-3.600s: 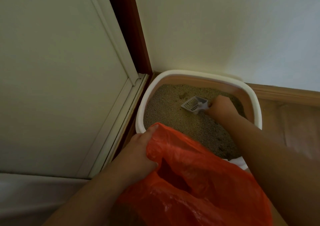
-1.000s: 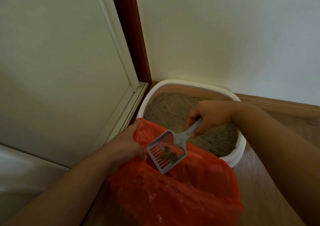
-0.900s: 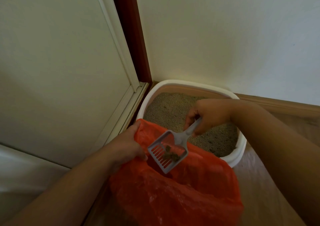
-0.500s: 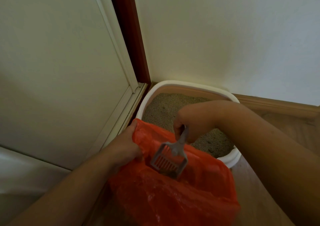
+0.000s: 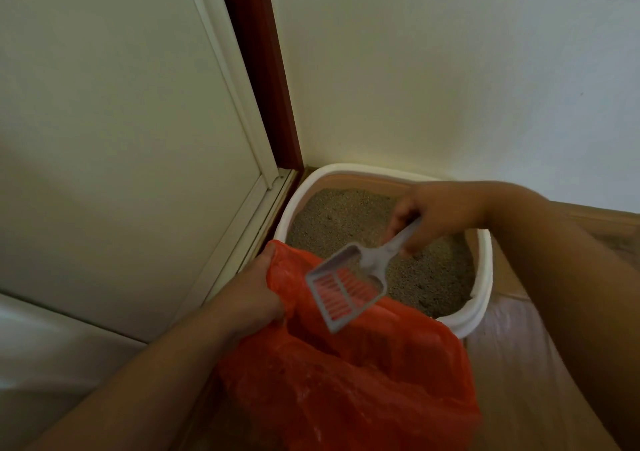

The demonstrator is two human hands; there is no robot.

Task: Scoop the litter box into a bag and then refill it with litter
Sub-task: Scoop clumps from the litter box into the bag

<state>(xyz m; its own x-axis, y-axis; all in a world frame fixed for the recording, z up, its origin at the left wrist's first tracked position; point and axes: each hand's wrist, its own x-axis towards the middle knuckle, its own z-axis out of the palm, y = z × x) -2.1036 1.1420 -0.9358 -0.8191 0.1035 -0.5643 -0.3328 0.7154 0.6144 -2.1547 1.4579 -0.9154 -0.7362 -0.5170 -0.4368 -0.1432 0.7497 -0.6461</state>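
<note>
A white-rimmed litter box (image 5: 485, 277) full of grey-brown litter (image 5: 339, 218) sits on the floor in the corner. In front of it an orange plastic bag (image 5: 363, 374) stands with its mouth open. My left hand (image 5: 252, 298) grips the bag's left rim and holds it open. My right hand (image 5: 440, 215) holds the handle of a grey slotted scoop (image 5: 346, 291). The scoop's head hangs over the bag's mouth, turned face up, with nothing in it; the orange bag shows through its slots.
A white door panel (image 5: 121, 139) with a dark red frame (image 5: 259, 70) stands to the left of the box. A white wall (image 5: 450, 70) rises behind it, with a wooden skirting board (image 5: 602, 220) at the right. Wooden floor (image 5: 512, 381) lies to the right of the bag.
The scoop held dark clumps over the bag, then tipped down into the bag's mouth. Now it is lifted back up, level and without clumps. My left hand kept hold of the bag.
</note>
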